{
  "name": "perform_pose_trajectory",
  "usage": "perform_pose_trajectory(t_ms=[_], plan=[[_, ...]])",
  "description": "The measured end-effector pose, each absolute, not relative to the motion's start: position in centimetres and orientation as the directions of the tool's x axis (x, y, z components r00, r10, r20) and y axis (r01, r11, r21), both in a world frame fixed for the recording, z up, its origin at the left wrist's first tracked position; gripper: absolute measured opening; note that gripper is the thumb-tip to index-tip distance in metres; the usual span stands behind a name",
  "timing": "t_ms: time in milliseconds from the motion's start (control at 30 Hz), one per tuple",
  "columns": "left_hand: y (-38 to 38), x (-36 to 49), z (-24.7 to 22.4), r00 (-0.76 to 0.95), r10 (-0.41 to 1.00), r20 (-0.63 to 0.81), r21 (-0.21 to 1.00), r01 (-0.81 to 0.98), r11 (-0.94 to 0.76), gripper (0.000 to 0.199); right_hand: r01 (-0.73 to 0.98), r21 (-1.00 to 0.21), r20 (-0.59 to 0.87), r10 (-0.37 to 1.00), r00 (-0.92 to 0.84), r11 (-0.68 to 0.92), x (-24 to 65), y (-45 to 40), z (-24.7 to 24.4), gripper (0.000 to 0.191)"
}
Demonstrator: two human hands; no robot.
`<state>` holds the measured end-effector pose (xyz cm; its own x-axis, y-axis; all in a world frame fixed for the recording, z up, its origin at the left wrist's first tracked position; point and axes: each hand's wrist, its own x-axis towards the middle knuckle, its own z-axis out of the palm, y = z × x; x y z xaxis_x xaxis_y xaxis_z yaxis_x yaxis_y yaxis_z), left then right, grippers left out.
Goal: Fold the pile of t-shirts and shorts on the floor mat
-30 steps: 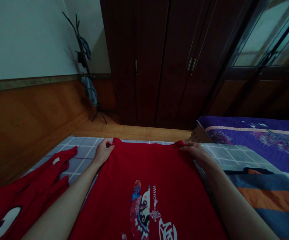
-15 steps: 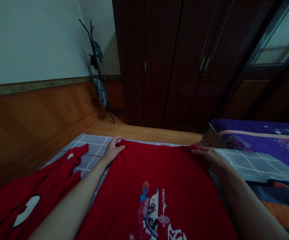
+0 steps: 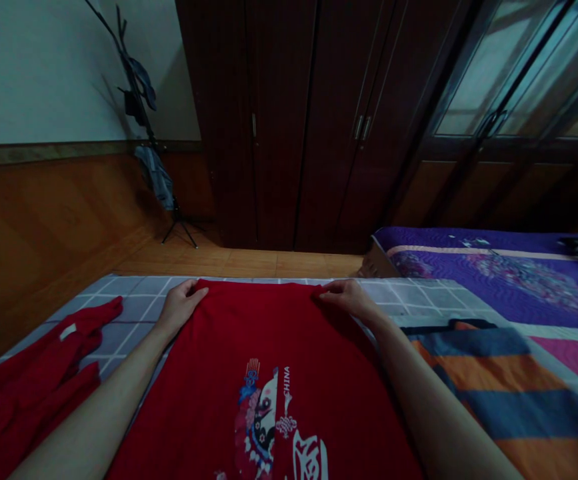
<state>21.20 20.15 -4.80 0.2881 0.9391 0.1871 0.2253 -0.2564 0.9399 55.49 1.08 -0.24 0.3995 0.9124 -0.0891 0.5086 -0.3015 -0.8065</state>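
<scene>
A red T-shirt (image 3: 339, 373) with a printed mask design and the word "CHINA" lies spread out before me on a checked grey sheet (image 3: 133, 313). My left hand (image 3: 181, 307) pinches its far left corner between thumb and fingers. At the far right corner, my right hand (image 3: 351, 298) is closed on the fabric in the same way. The far edge runs nearly straight between both hands. The shirt's near end is cut off by the bottom of the view.
Another red garment (image 3: 43, 373) lies crumpled at the left. An orange and blue striped garment (image 3: 499, 373) rests at the right. Beyond are a purple-covered bed (image 3: 493, 260), a dark wardrobe (image 3: 279, 133) and a coat rack (image 3: 139, 100) in the corner.
The view has turned to the right, so more of the bed and striped garment shows. Both hands keep hold of the T-shirt's far corners, the right hand slightly closer to the left.
</scene>
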Motion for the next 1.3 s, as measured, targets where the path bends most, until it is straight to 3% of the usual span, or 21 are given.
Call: perform_pose_trajectory(t_ms=[233, 433, 600, 800, 1067, 1300], plan=[[19.9, 21.3, -4.6, 0.281, 0.944, 0.175, 0.930, 0.267, -0.252, 0.038, 0.701, -0.625, -0.026, 0.906, 0.421, -0.344, 54.7, 1.6, -0.6, 0.022], [20.1, 21.1, -4.7, 0.292, 0.937, 0.190, 0.917, 0.289, -0.276, 0.035, 0.669, -0.664, -0.116, 0.930, 0.348, -0.334, 55.2, 0.9, 0.3, 0.026], [20.5, 20.9, -5.2, 0.312, 0.929, 0.198, 0.908, 0.298, -0.293, 0.035, 0.677, -0.631, -0.109, 0.907, 0.407, -0.380, 55.3, 1.3, -0.2, 0.005], [20.3, 20.9, -5.0, 0.293, 0.933, 0.211, 0.899, 0.318, -0.303, 0.038, 0.703, -0.579, -0.037, 0.875, 0.482, -0.412, 54.8, 1.6, -0.4, 0.014], [20.8, 20.3, -4.2, 0.155, 0.935, 0.318, 0.817, 0.456, -0.354, 0.033, 0.618, -0.630, 0.139, 0.715, 0.685, -0.469, 57.3, 1.4, 0.1, 0.021], [21.3, 20.1, -4.5, 0.005, 0.935, 0.353, 0.772, 0.563, -0.295, 0.032, 0.600, -0.533, 0.197, 0.603, 0.773, -0.596, 58.7, 0.6, -0.8, 0.026]])
